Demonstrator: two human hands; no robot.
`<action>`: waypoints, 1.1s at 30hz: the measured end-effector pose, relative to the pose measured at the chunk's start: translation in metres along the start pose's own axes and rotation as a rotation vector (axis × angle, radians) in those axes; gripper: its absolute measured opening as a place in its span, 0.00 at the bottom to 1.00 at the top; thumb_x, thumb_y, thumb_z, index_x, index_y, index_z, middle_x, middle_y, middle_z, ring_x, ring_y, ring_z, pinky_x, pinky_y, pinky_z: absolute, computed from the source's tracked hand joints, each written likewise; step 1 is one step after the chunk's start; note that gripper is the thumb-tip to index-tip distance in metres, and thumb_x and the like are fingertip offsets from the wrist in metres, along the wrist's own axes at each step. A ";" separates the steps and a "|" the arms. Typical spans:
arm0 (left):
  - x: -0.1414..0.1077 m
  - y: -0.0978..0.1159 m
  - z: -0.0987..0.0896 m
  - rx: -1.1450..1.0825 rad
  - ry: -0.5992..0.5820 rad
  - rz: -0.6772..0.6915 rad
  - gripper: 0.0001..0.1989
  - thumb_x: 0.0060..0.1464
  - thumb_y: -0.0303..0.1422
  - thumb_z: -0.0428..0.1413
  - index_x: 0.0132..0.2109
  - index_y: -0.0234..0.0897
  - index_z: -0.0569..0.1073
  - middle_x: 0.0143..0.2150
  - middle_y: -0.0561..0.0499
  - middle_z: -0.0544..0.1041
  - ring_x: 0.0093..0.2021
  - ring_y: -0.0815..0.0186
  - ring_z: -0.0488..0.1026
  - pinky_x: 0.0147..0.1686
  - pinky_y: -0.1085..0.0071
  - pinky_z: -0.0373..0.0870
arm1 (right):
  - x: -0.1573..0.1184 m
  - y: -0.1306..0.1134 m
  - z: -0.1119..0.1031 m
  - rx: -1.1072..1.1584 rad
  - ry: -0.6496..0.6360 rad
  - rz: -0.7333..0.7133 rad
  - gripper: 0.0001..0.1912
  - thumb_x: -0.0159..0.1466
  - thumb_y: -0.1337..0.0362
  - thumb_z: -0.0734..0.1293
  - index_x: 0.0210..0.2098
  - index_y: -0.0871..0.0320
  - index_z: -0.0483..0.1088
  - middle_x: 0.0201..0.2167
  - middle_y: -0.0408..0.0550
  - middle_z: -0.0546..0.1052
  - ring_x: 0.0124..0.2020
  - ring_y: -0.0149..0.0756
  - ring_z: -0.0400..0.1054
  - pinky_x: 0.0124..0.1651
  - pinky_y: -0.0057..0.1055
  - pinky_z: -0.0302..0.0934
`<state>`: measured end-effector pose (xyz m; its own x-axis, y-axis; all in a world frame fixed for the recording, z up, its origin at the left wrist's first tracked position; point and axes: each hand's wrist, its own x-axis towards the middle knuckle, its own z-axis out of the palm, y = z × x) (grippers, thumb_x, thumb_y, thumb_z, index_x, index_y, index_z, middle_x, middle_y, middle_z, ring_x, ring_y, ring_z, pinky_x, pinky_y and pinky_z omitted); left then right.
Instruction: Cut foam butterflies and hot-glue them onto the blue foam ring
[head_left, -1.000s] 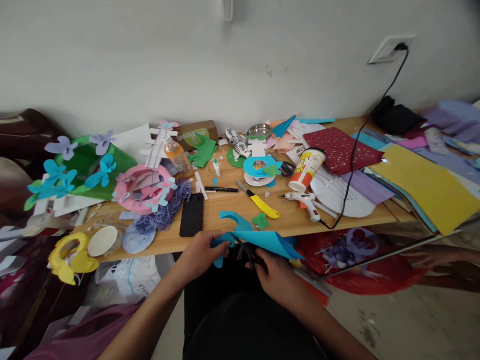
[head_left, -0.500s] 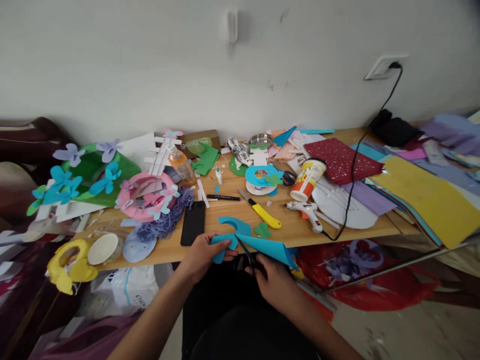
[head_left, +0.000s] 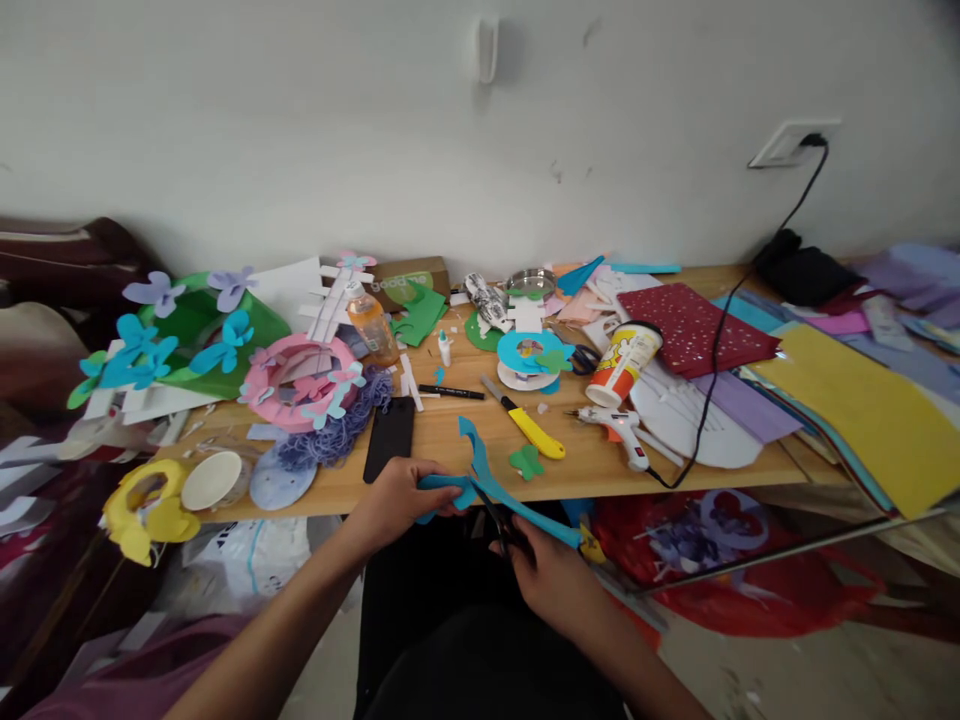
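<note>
My left hand (head_left: 409,497) pinches one part of a blue paper sheet (head_left: 489,478) just off the table's front edge. Black scissors (head_left: 493,510) are held in my right hand (head_left: 541,562), their blades on the paper beside my left fingers. A curved strip of the paper sticks up above the blades, and another part stretches right over my right hand. Beyond the hands lie a black phone (head_left: 389,438), a green paper butterfly (head_left: 526,462) and a yellow utility knife (head_left: 536,432).
A hot glue gun (head_left: 619,430) with a black cord and a patterned cup (head_left: 624,363) lie to the right. Left are a pink ring (head_left: 262,400), a white cup (head_left: 215,481) and a yellow paper ring (head_left: 120,515). Stacked sheets (head_left: 862,405) fill the right side.
The view has shifted slightly. The blue paper has turned in my hands, its right part now looking narrower and its curved strip standing up more.
</note>
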<state>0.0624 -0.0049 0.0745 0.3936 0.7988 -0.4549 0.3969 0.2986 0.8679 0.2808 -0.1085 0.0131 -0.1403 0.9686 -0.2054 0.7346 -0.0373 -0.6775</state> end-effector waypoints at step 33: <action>0.006 0.007 -0.003 0.015 -0.083 -0.046 0.15 0.45 0.41 0.65 0.38 0.36 0.81 0.29 0.52 0.80 0.28 0.67 0.75 0.30 0.73 0.70 | -0.001 -0.007 -0.009 0.035 -0.130 0.008 0.21 0.66 0.64 0.60 0.59 0.58 0.65 0.53 0.56 0.76 0.52 0.46 0.72 0.55 0.42 0.64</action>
<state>0.0654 0.0036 0.0780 0.4415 0.7382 -0.5100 0.4281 0.3262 0.8428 0.2816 -0.1070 0.0239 -0.2210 0.9281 -0.2996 0.7128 -0.0560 -0.6991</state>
